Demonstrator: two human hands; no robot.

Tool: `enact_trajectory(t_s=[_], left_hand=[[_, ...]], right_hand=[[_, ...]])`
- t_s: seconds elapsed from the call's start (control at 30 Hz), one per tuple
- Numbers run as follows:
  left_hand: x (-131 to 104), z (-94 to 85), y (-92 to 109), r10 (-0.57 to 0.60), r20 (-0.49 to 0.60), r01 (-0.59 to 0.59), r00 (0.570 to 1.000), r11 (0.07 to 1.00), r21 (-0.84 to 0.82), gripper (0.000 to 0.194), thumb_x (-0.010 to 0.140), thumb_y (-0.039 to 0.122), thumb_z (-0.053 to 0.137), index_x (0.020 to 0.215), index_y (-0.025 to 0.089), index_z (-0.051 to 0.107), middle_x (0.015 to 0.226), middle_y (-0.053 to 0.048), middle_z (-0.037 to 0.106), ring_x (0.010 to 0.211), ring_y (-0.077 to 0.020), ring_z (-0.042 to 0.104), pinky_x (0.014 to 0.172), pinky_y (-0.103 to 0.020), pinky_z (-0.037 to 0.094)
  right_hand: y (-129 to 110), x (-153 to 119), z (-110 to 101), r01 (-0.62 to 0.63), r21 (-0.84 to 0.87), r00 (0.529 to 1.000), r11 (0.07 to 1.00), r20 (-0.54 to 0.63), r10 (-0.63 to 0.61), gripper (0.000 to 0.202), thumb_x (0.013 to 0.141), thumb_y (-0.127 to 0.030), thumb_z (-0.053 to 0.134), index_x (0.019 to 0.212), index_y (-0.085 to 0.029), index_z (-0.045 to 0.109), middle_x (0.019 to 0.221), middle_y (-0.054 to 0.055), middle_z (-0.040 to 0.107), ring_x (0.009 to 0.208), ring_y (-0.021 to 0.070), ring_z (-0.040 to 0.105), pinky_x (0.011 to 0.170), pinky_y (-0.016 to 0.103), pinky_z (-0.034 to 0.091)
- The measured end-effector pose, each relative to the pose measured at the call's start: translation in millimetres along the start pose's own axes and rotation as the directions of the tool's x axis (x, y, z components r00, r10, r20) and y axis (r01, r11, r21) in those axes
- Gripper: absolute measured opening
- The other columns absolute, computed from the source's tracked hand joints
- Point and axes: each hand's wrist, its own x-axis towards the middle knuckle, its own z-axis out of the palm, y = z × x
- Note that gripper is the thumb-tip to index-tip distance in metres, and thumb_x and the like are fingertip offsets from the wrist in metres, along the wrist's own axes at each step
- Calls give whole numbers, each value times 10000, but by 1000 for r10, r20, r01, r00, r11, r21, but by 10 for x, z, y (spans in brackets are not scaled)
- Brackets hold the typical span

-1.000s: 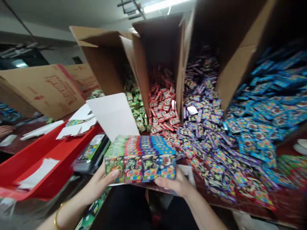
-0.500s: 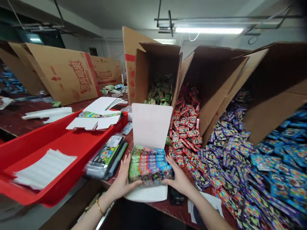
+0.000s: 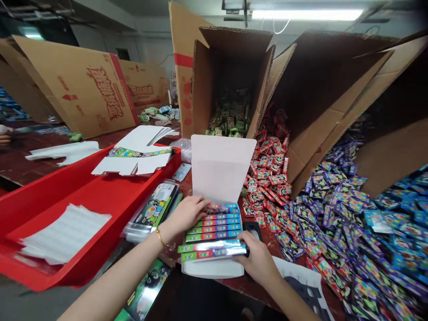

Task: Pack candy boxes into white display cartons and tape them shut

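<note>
Box [image 3: 214, 236] front behind right hand [image 3: 257, 261], grip perhaps closed.

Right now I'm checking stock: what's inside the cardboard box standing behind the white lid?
Inside the upright cardboard box, green packets pile at the bottom and spill toward the opening. The raised white lid hides the pile's front, and the box's depths are dark.

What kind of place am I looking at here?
Most likely a packing workshop or small warehouse: big tipped cardboard cartons spill heaps of small coloured packets over a long table, and both hands rest on an open display box filled with packs.
</note>
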Motion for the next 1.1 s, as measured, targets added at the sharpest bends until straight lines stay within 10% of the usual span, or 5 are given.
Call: enact_trajectory(t_s=[0.33, 0.53, 0.67, 0.8, 1.1], left_hand=[[109, 131, -212, -9, 19, 8, 1000, 999, 48, 373, 961, 374, 371, 1204, 153, 548, 1148, -141, 560, 1043, -278, 531, 905, -484, 450], [-711, 0, 249, -55, -390, -51, 919, 965, -257, 146, 932, 195, 416, 968, 194, 558, 911, -58, 627, 859, -173, 584, 784, -311, 491], [-1257, 524, 758, 69, -184, -94, 981, 987, -131, 252, 874, 248, 558, 1123, 212, 550, 1016, -71, 644, 923, -209, 606, 809, -339, 516], [-1329, 997, 785, -46, -61, 44, 997, 999, -22, 160, 878, 132, 514, 996, 189, 606, 964, -60, 653, 850, -216, 611, 731, -348, 525], [-1271, 968, 847, -39, -49, 37, 998, 998, -56, 149, 845, 73, 517, 870, 183, 615, 865, -41, 649, 768, -218, 592, 661, -335, 505]], right_hand=[[-7, -48, 316, 39, -159, 971, 986, -226, -75, 703, 723, -59, 616, 1366, -216, 380, 1286, 123, 522, 1171, 290, 517, 945, 431, 444], [-163, 81, 285, 300, -443, 917, 845, -111, -384, 492, 799, -169, 663, 1270, -227, 531, 1341, 126, 524, 1226, 310, 474, 996, 493, 370], [-321, 248, 209, 398, -479, 908, 782, 86, -410, 380, 793, -211, 694, 1152, -133, 597, 1340, 177, 513, 1245, 321, 447, 1000, 481, 365], [-368, 285, 153, 385, -364, 923, 848, 131, -363, 66, 837, -171, 620, 899, -150, 618, 1002, 93, 632, 949, 242, 564, 801, 370, 463], [-410, 96, 602, 350, -606, 892, 715, -19, -452, 587, 817, -60, 554, 1367, -211, 415, 1309, 167, 509, 1074, 307, 520, 812, 425, 445]])
